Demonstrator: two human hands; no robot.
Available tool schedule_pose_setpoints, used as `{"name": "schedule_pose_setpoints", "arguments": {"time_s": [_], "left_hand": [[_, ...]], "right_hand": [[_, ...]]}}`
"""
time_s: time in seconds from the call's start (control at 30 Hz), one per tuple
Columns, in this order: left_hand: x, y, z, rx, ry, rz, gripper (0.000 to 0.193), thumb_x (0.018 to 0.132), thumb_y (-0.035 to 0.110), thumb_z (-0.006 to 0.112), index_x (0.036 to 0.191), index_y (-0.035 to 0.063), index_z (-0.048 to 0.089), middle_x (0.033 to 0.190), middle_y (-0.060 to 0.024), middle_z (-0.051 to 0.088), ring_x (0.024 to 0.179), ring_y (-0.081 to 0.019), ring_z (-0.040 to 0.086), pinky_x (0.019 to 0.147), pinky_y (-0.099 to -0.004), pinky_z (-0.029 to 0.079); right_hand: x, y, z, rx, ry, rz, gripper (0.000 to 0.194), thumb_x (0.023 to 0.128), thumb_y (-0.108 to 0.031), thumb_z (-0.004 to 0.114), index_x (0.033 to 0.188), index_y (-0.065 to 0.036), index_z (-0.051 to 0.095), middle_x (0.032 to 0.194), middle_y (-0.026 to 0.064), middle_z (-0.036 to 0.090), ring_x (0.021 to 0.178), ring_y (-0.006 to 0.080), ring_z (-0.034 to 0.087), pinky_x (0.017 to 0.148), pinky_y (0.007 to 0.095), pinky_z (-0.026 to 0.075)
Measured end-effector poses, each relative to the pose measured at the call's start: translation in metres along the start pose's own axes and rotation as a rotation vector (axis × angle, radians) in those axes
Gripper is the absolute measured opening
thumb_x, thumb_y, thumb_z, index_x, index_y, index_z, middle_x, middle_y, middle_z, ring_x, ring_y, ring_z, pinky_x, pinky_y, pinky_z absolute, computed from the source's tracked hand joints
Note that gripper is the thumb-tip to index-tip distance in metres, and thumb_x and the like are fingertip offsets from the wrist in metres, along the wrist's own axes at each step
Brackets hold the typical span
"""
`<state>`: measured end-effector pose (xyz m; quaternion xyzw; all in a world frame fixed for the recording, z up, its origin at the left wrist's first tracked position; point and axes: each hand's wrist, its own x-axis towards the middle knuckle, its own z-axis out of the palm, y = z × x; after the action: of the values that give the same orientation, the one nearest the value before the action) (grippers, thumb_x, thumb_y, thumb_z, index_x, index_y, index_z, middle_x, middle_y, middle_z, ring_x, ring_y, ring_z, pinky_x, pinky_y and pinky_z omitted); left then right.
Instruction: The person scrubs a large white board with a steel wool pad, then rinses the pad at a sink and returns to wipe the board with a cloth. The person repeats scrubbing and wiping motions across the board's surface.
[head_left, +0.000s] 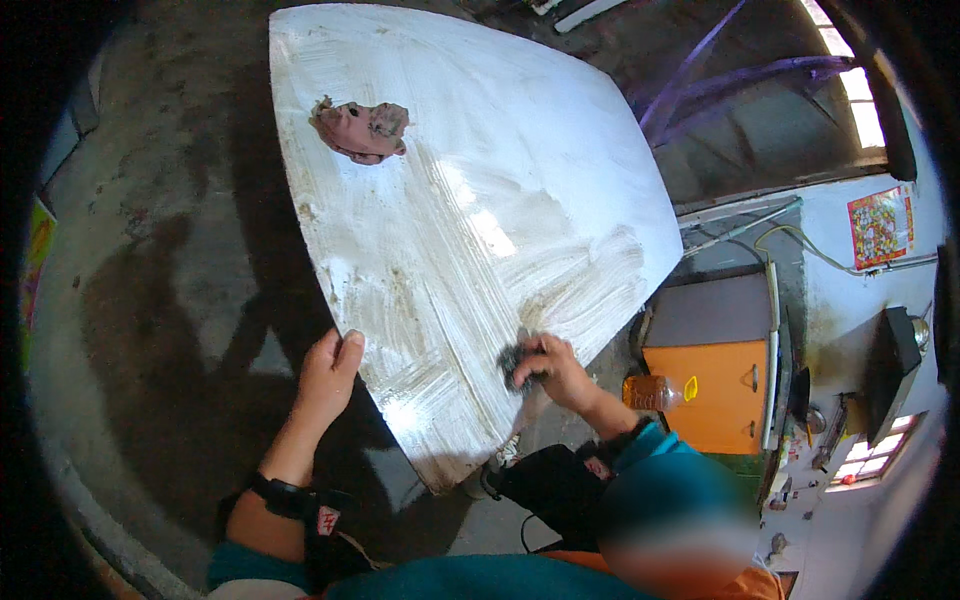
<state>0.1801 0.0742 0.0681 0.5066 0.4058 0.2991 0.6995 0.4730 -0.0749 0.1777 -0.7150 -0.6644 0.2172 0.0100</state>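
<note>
A large white panel (540, 150) with a glossy face lies before me, streaked with grey-brown grime and wet smears. My left hand (330, 375) grips its left edge, thumb on top and fingers out of sight beneath. In my right hand (555, 371) is a dark scouring pad (516, 366), probably steel wool, pressed to the panel near its right lower edge; the pad is slightly blurred. Towards the panel's far left part rests a crumpled, dirty pinkish-brown cloth (364, 133), touched by neither hand.
Grey concrete floor (150, 172) stretches to the left, with shadows on it. Right of the panel are a plastic bottle of amber liquid (649, 392) with a yellow handle, an orange cabinet (705, 397) and a dark range hood (896, 375). Purple straps (720, 94) hang beyond the panel's far right edge.
</note>
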Motion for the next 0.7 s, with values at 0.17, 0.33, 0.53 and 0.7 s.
{"name": "schedule_pose_setpoints", "arguments": {"time_s": [0.17,0.33,0.53,0.7], "left_hand": [[-0.001,-0.001,0.001,-0.053,-0.001,0.096,0.031,0.091,0.026,0.049,0.103,-0.0016,0.057,0.087,-0.0071,0.061,0.078,-0.0119,0.054,0.074,-0.0281,0.044],[-0.003,-0.001,0.002,0.033,0.002,0.042,0.03,0.091,0.023,0.048,0.106,-0.0022,0.055,0.091,-0.0071,0.061,0.082,-0.0118,0.054,0.077,-0.0277,0.043],[-0.005,0.006,0.001,-0.045,0.005,-0.017,0.032,0.091,0.023,0.048,0.108,-0.0029,0.055,0.09,-0.0089,0.061,0.083,-0.0136,0.054,0.077,-0.0287,0.043],[-0.003,0.006,0.0,-0.024,-0.003,-0.059,0.034,0.089,0.025,0.049,0.109,-0.0017,0.055,0.09,-0.0073,0.061,0.082,-0.0121,0.053,0.075,-0.0283,0.042]], "right_hand": [[-0.022,0.004,0.003,0.063,0.124,-0.146,0.025,0.056,0.004,0.06,0.068,-0.018,0.066,0.086,0.0039,0.055,0.084,0.0273,0.054,0.07,0.0342,0.042],[0.066,0.022,-0.009,0.226,0.151,-0.196,0.024,0.062,0.007,0.06,0.069,-0.016,0.066,0.086,0.0034,0.057,0.086,0.0233,0.053,0.077,0.0331,0.042],[0.222,0.019,-0.041,0.05,0.229,-0.349,0.033,0.063,0.013,0.053,0.074,-0.016,0.065,0.085,0.0037,0.058,0.084,0.0228,0.051,0.078,0.033,0.041],[0.307,0.009,-0.053,-0.024,0.382,-0.187,0.039,0.063,0.012,0.046,0.081,-0.016,0.066,0.084,0.0096,0.059,0.089,0.0278,0.053,0.079,0.0325,0.043]]}}
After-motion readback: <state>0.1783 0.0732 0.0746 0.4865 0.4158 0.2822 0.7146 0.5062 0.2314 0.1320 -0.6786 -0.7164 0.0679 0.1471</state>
